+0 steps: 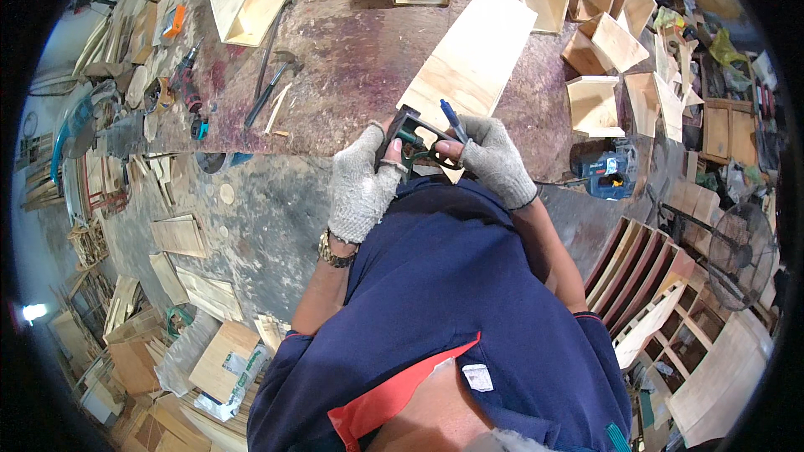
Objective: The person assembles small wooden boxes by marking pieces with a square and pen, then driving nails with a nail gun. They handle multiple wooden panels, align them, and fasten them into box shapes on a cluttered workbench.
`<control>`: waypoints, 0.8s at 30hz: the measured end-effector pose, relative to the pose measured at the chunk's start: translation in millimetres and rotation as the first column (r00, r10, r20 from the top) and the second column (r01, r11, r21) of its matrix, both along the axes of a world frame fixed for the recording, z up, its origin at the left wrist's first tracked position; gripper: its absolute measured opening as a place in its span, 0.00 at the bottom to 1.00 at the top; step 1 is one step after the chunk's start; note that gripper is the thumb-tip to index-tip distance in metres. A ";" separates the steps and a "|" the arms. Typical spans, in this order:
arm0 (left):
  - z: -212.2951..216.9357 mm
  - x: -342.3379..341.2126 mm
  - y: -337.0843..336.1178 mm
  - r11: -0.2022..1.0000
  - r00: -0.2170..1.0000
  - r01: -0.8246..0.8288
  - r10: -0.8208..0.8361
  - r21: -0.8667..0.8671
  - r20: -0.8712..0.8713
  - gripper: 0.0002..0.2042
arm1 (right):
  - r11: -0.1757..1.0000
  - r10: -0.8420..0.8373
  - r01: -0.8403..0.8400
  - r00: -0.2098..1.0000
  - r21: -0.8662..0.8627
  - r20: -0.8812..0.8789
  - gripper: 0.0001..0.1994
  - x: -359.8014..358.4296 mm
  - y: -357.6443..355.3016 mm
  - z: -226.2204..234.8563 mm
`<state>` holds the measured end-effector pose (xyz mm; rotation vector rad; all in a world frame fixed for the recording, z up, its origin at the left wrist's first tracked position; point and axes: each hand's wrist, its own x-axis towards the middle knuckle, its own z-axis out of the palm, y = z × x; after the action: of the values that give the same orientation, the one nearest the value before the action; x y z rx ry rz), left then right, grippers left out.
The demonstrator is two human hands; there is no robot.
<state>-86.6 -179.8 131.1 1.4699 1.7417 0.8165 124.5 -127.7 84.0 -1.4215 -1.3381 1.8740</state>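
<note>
My left hand (362, 188), in a pale knitted glove with bare fingertips, is closed round one side of a dark hand tool (404, 130) with a loop-shaped frame; its exact kind is unclear. My right hand (501, 166), gloved alike, grips the tool's other side. A blue pen (452, 120) sticks up from between the right hand's fingers. Both hands are close to my body at the table's near edge. Just beyond them a long light plywood board (479, 50) lies flat on the table, its near end partly covered by the tool and hands.
On the stained worktable (335, 59) lie a hammer (275, 88), a red-and-black power drill (188, 84) and an open plywood box (244, 0). Several plywood boxes (595, 109) stand at the right. A blue jigsaw (609, 174) sits near the right edge. A fan (741, 247) stands far right.
</note>
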 end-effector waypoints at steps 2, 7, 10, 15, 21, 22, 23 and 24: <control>-0.7 -0.1 1.4 0.999 0.999 0.022 -0.022 0.024 0.036 0.15 | 0.999 0.037 -0.034 0.996 0.036 -0.083 0.18 1.3 2.5 0.0; -8.3 3.9 5.1 0.991 0.988 0.108 -0.117 0.084 0.103 0.15 | 0.985 0.105 -0.121 0.985 -0.119 -0.136 0.16 0.8 13.7 8.5; -12.1 6.7 4.2 0.992 0.988 0.091 -0.101 0.086 0.115 0.13 | 0.981 0.149 -0.160 0.984 -0.111 -0.099 0.15 1.5 16.3 16.9; -14.2 6.2 2.5 0.996 0.992 0.070 -0.074 0.051 0.100 0.12 | 0.992 0.100 -0.104 0.993 -0.069 -0.055 0.15 -7.3 12.8 24.2; -7.3 4.7 2.3 0.994 0.990 0.108 -0.108 0.001 0.092 0.16 | 0.992 0.116 -0.115 0.993 -0.053 0.010 0.14 -7.4 10.1 31.0; -5.8 4.7 2.1 0.993 0.990 0.110 -0.107 -0.031 0.087 0.17 | 0.992 0.119 -0.119 0.993 -0.051 -0.003 0.13 -7.5 9.8 31.5; -4.4 4.6 1.9 0.992 0.991 0.115 -0.110 -0.056 0.082 0.18 | 0.992 0.104 -0.104 0.995 -0.071 -0.007 0.13 -7.7 9.4 31.7; -3.4 4.7 1.9 0.991 0.991 0.116 -0.111 -0.074 0.073 0.18 | 0.993 0.089 -0.090 0.996 -0.078 -0.014 0.13 -8.1 9.1 31.8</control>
<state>-81.9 -178.0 127.7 1.4579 1.6059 0.7234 116.4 -118.6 115.8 -1.4091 -1.3581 2.0088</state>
